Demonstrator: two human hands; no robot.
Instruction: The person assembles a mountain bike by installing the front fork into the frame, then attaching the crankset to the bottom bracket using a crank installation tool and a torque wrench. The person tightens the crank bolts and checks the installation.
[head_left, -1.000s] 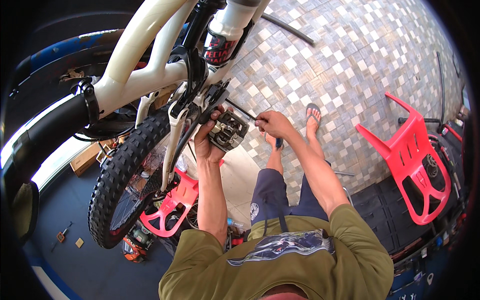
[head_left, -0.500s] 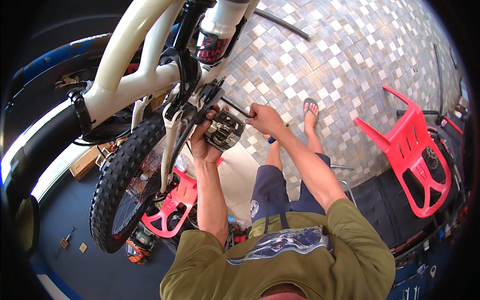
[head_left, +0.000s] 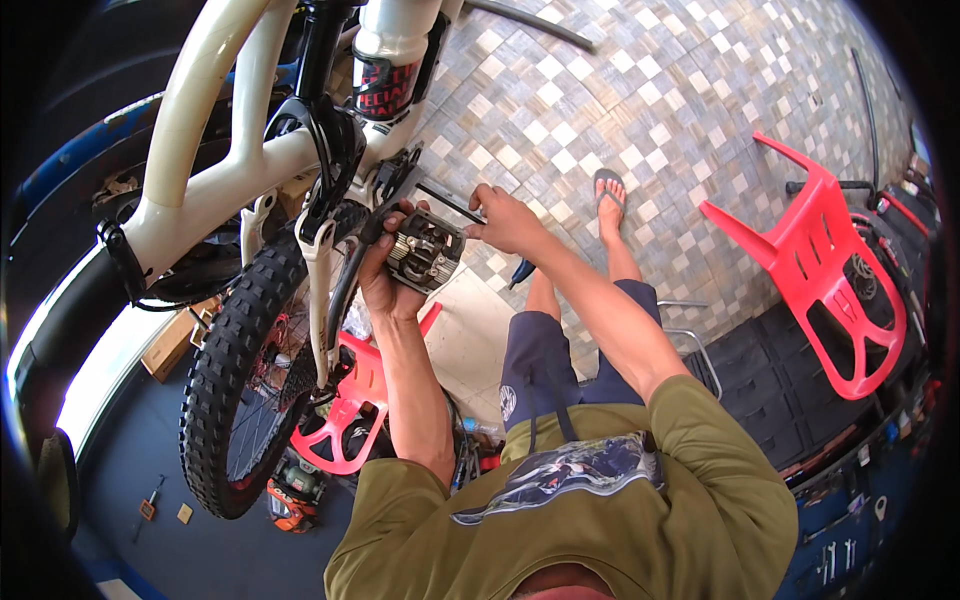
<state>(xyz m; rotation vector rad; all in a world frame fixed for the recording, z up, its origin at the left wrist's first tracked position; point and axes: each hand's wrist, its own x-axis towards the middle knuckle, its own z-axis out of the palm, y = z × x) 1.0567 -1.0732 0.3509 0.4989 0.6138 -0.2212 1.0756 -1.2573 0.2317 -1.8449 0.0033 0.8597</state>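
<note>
My left hand (head_left: pixel 393 282) is closed around a square metal bicycle pedal (head_left: pixel 425 250), its cage and grey inner body facing up. The pedal sits beside the crank area of a cream-white bicycle (head_left: pixel 220 185). Just to the right, my right hand (head_left: pixel 508 222) pinches the near end of a thin black rod-shaped tool (head_left: pixel 449 203). This rod slants over the pedal's far side toward the bicycle; I cannot tell whether its far end touches anything. Below my right wrist a dark blue pointed object (head_left: pixel 522 272) shows, its kind unclear.
The knobbly rear tyre (head_left: pixel 240 385) is left of my left forearm. A pink plastic chair (head_left: pixel 820 270) lies at the right, and another pink chair (head_left: pixel 350 410) is behind the wheel. A dark bar (head_left: pixel 530 24) rests on the tiled floor (head_left: pixel 660 130). Wrenches (head_left: pixel 838 560) hang lower right.
The view has shifted, so the bicycle, pedal and both hands appear farther left. The black rod has swung to show more of its length above the pedal. Both hands keep their holds.
</note>
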